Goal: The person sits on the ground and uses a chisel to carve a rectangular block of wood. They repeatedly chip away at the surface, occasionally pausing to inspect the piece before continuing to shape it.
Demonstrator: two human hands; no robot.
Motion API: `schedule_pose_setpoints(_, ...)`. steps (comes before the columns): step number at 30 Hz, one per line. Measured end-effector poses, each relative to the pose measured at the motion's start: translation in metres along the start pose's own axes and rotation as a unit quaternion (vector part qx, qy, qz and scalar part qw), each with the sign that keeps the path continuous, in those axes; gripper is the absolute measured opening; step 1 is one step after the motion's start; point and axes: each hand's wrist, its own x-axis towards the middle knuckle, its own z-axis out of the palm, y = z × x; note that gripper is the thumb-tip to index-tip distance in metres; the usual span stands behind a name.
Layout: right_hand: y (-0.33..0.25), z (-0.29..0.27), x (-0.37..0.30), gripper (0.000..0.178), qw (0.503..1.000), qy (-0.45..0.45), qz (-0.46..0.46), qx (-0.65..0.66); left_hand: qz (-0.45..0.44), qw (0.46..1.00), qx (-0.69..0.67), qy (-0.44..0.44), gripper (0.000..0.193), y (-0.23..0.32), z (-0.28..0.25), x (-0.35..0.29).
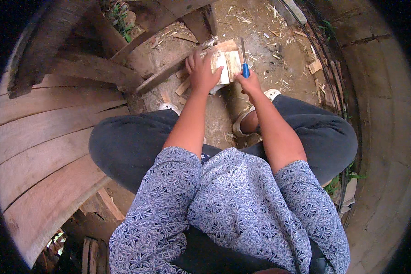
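Note:
Between my knees, a pale, squarish block of wood (233, 66) sits low over the ground, with a whiter face along its left part. My left hand (202, 73) is at the block's left side, fingers spread and thumb reaching onto the white face. What its fingertips touch is hard to make out. In my right hand (249, 85) is a knife (245, 68) with a blue handle and a narrow blade pointing away from me. The knife stands along the block's right edge; whether the blade touches the wood cannot be told.
A wooden beam (164, 77) runs up to my left hand from a plank frame. Wide boards (55, 137) lie at the left. Shavings and chips litter the dirt floor (278, 59). Dark cables (326, 55) run along the wall (379, 114) at the right.

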Motion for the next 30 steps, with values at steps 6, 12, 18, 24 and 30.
schedule_pose_setpoints(6,-0.018,0.007,-0.012,0.033,0.999,0.008,-0.001,0.044,0.03,0.983,-0.163,-0.076,0.029,-0.037,0.03,0.031)
schedule_pose_setpoints(12,-0.016,0.0,-0.006,0.039,1.0,-0.005,0.004,0.026,0.006,0.98,-0.189,-0.055,0.015,-0.037,0.047,0.035)
schedule_pose_setpoints(18,-0.02,-0.001,-0.006,0.043,0.999,-0.024,0.018,0.016,-0.106,0.955,-0.263,-0.087,0.016,-0.041,0.053,0.038)
schedule_pose_setpoints(24,-0.025,-0.003,-0.012,0.047,1.0,-0.021,0.019,0.009,-0.007,0.984,-0.165,-0.07,0.02,-0.027,0.043,0.035)
schedule_pose_setpoints(30,-0.031,-0.003,-0.014,0.047,0.999,-0.036,0.024,0.013,0.054,0.987,-0.142,-0.057,0.024,-0.039,0.048,0.03)
